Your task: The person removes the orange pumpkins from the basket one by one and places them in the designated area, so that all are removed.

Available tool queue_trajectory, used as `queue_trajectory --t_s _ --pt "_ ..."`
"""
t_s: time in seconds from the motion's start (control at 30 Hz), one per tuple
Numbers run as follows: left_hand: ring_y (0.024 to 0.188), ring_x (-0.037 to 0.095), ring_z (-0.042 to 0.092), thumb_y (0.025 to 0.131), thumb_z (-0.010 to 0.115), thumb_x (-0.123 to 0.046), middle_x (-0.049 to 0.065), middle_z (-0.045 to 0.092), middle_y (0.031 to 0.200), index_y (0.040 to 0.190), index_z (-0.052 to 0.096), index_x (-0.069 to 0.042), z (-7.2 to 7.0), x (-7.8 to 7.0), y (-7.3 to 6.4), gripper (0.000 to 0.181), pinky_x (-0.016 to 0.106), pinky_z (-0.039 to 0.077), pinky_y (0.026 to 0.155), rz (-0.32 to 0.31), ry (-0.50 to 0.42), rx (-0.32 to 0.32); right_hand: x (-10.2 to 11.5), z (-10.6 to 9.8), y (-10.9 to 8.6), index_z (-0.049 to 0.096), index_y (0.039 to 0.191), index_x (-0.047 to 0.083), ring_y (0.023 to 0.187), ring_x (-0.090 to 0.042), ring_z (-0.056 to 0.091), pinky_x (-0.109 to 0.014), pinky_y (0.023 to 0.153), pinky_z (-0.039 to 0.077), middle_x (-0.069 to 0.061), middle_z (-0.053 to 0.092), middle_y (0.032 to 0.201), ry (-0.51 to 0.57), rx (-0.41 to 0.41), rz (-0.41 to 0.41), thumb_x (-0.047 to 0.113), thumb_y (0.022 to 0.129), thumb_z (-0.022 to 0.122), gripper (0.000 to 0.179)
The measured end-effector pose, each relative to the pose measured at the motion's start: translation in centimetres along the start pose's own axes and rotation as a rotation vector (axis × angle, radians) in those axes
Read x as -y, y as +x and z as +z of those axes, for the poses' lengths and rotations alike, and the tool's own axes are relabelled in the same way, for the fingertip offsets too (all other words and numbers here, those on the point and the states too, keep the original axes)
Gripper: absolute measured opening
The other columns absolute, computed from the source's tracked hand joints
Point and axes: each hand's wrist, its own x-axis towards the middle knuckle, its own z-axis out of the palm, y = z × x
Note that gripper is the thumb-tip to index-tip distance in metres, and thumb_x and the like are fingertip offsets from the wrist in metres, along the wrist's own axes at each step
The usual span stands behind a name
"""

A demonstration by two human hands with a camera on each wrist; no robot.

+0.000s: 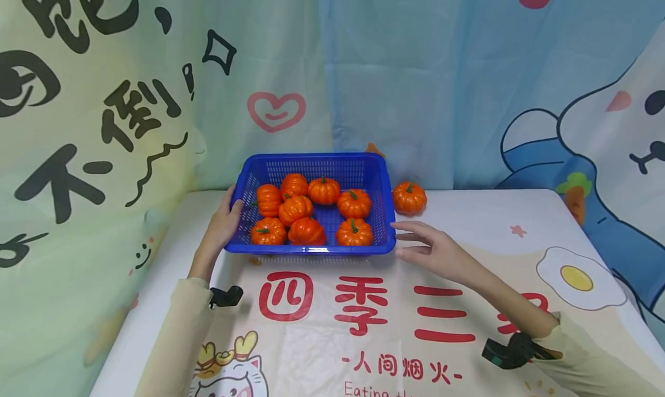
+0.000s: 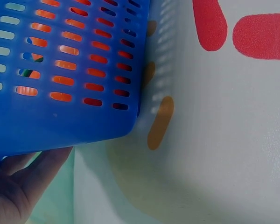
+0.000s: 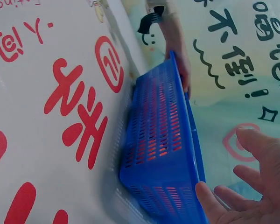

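Observation:
A blue plastic basket with slotted walls stands near the back of the table, holding several small orange pumpkins. At its left side, my left hand grips the rim; the left wrist view shows part of that hand below the rim, fingertips hidden behind it. My right hand is at the basket's right front corner, fingers spread and fairly straight. In the right wrist view one fingertip of this hand is at the rim; whether it touches cannot be told. Another pumpkin lies outside, right of the basket.
The tabletop cloth is white and cream with red printed characters and a fried egg print. Behind the table hangs a printed curtain, close to the basket's back. Dark wrist cameras sit on both forearms.

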Motion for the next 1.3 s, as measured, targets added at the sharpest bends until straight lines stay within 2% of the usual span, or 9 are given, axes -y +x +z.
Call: queue_trajectory --t_s 0.33,0.67,1.0,1.13,1.3 --pt "0.141 0.050 0.029 0.104 0.026 -0.036 0.023 0.021 0.159 0.158 0.004 -0.021 0.0 0.1 0.1 0.060 0.063 0.023 0.115 0.018 0.002 -0.015 0.8 0.4 0.6 0.045 0.144 0.011 0.132 -0.040 0.050 -0.039 0.093 0.054 -0.018 0.046 0.147 0.025 0.034 -0.047 0.027 0.093 0.064 0.056" --pt "0.140 0.050 0.031 0.104 0.025 -0.038 0.023 0.022 0.159 0.158 0.004 -0.021 0.1 0.3 0.3 0.060 0.063 0.024 0.114 0.029 0.007 -0.020 2.1 0.9 1.6 0.045 0.144 0.013 0.132 -0.039 0.050 -0.043 0.097 0.052 -0.019 0.043 0.149 0.071 0.113 -0.004 0.032 0.093 0.064 0.058" --pt "0.140 0.050 0.032 0.104 0.026 -0.039 0.023 0.022 0.159 0.158 0.005 -0.021 0.2 0.5 0.2 0.061 0.064 0.025 0.113 0.023 -0.004 -0.020 3.0 2.3 2.6 0.045 0.145 0.012 0.133 -0.040 0.048 -0.042 0.099 0.051 -0.018 0.044 0.149 0.090 0.163 -0.029 0.033 0.092 0.065 0.060" --pt "0.140 0.050 0.031 0.104 0.025 -0.038 0.023 0.021 0.160 0.158 0.004 -0.020 0.1 0.4 0.2 0.061 0.064 0.024 0.114 0.028 -0.004 -0.019 3.9 3.1 3.5 0.046 0.144 0.013 0.132 -0.038 0.050 -0.042 0.099 0.051 -0.017 0.044 0.148 0.094 0.207 -0.044 0.033 0.091 0.066 0.060" --pt "0.140 0.050 0.031 0.104 0.025 -0.038 0.023 0.021 0.160 0.158 0.004 -0.020 0.1 0.4 0.2 0.060 0.064 0.024 0.114 0.029 0.000 -0.019 5.1 4.3 5.9 0.050 0.141 0.014 0.127 -0.034 0.055 -0.041 0.098 0.052 -0.012 0.052 0.143 0.023 0.230 -0.082 0.032 0.090 0.068 0.056"
